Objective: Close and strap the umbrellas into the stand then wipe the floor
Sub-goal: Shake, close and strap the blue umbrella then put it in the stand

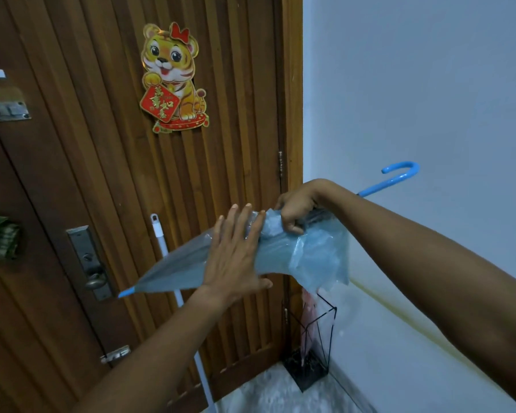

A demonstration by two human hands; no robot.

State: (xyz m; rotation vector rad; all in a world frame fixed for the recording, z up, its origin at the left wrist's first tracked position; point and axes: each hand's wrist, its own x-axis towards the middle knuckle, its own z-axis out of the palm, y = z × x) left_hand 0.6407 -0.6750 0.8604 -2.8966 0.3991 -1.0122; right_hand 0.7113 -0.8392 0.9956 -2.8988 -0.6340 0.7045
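Gathering the translucent blue plastic umbrella (188,271) before strapping

It lies slanted at chest height before the wooden slatted door (102,174); the right hand (295,211) fists its bunched canopy, the left hand (236,257) presses flat, fingers spread, smoothing folds, above the black wire stand (310,347) holding a pink umbrella (307,323)

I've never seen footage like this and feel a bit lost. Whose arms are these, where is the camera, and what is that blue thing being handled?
There is no machine here: the camera sits on a person's head, looking forward and down, so the arms are their own. The right hand grips a folded blue umbrella near its bunched canopy; its hooked handle points up right. The left hand lies flat and open against the canopy. Below, by the wooden door, a black wire stand on the floor holds a pink umbrella. A white pole leans on the door.
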